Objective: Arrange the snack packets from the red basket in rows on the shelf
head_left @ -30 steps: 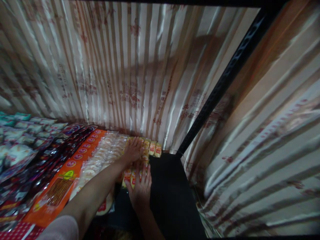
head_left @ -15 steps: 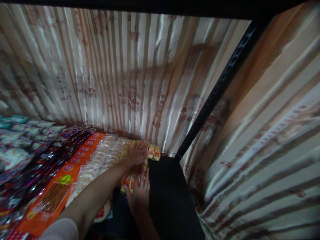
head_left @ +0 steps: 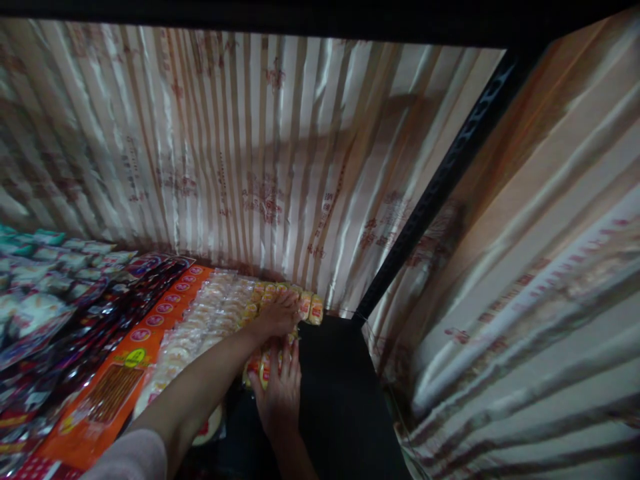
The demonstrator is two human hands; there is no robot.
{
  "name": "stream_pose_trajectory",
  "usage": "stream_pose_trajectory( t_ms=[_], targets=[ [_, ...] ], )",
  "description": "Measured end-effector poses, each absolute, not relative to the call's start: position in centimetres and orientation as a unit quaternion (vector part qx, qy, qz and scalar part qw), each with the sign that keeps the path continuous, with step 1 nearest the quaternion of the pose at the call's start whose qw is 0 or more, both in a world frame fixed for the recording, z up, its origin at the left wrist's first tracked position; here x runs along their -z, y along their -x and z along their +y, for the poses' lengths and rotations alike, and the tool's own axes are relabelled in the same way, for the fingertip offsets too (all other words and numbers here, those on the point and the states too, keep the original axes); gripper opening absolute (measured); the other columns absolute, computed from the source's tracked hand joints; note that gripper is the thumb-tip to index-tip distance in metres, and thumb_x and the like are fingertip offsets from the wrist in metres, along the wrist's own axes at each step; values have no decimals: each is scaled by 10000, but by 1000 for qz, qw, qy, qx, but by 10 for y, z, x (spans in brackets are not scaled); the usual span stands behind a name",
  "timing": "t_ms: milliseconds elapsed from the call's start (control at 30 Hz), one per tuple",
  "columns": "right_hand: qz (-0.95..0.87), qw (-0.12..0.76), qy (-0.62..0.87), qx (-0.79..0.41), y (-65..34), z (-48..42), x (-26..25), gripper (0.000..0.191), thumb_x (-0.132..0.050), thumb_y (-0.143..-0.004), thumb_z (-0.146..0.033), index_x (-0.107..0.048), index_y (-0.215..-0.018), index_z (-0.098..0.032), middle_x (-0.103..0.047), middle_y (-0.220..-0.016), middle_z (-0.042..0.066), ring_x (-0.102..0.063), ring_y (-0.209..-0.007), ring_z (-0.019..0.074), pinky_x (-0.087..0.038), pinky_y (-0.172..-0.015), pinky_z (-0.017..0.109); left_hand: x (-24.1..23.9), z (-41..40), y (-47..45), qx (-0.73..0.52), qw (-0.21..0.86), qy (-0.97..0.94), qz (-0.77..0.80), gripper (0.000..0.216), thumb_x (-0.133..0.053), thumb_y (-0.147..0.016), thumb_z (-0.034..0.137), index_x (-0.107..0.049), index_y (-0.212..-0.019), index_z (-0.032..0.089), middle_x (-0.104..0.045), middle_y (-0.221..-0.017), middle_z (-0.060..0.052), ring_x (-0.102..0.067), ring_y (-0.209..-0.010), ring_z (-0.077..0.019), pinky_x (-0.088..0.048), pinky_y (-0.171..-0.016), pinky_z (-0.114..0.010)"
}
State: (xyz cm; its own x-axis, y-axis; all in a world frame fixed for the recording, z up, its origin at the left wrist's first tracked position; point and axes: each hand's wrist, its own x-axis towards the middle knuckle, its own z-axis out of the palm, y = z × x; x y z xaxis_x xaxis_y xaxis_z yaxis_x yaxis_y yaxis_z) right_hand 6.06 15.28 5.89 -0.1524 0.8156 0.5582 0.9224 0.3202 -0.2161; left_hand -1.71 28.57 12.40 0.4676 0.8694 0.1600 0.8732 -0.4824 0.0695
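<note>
Seemingly, left hand (head_left: 281, 316) and right hand (head_left: 280, 397) rest unclenched fingers (head_left: 286, 359) on yellow packets (head_left: 315, 311), red labels (head_left: 265, 376) illegible.

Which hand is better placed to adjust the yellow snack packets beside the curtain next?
Your left hand, probably: it spreads over yellow snack packets near the printed curtain, while your right hand is at the nearer packets.

Black shelf (head_left: 345, 393): yellow packets (head_left: 315, 311), pale wrapped rounds (head_left: 213, 310), orange pack (head_left: 127, 347)
</note>
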Motion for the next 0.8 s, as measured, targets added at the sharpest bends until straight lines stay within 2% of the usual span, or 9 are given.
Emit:
stream_pose_trajectory(
  t_ms=[133, 333, 500, 600, 700, 800],
  targets=[
    [-757, 300, 574, 87, -60, 153, -59, 698, -410, -797, -607, -385, -1336, -165, -273, -1451, 144, -133, -1351, 346, -363, -958, 492, -111, 290, 44, 101, 29, 818, -565, 543, -165, -914, 423, -326, -1357, 151, -287, -1451, -116, -164, -1365, -259, -155, -1084, -485],
    [-757, 297, 576, 87, -60, 154, -59, 721, -381, -798, -626, -354, -1356, -169, -255, -1459, 143, -125, -1354, 339, -359, -957, 491, -99, 285, 58, 82, 22, 812, -577, 549, -196, -908, 413, -369, -1331, 110, -328, -1428, -139, -219, -1351, -245, -184, -1088, -441],
    [-756, 299, 573, 101, -60, 153, -57, 713, -391, -798, -622, -357, -1354, -177, -217, -1475, 130, -54, -1365, 328, -311, -993, 498, -121, 279, 54, 121, 36, 815, -566, 478, -238, -912, 370, -391, -1321, 176, -340, -1427, -113, -223, -1350, -247, -206, -1080, -468],
    [-754, 302, 576, 92, -61, 152, -57, 712, -412, -797, -610, -341, -1364, -186, -208, -1479, 125, 7, -1367, 325, -243, -1024, 534, -149, 264, 42, 185, 32, 790, -584, 451, -254, -910, 338, -427, -1290, 165, -365, -1418, -94, -235, -1346, -225, -223, -1089, -457],
    [-747, 317, 581, 63, -61, 148, -62, 645, -488, -790, -536, -419, -1321, -176, -270, -1456, 130, 24, -1363, 330, -208, -1032, 566, -174, 225, 22, 250, 3, 770, -588, 410, -285, -893, 259, -473, -1249, 175, -424, -1384, -46, -251, -1339, -191, -250, -1102, -421],
    [-736, 355, 576, 27, -61, 144, -69, 450, -463, -827, -366, -529, -1230, -177, -412, -1377, 128, -108, -1364, 282, -223, -1027, 564, -179, 163, 2, 296, -12, 773, -561, 383, -338, -875, 284, -541, -1190, 202, -390, -1407, -31, -219, -1352, -214, -281, -1095, -422]
  ],
)
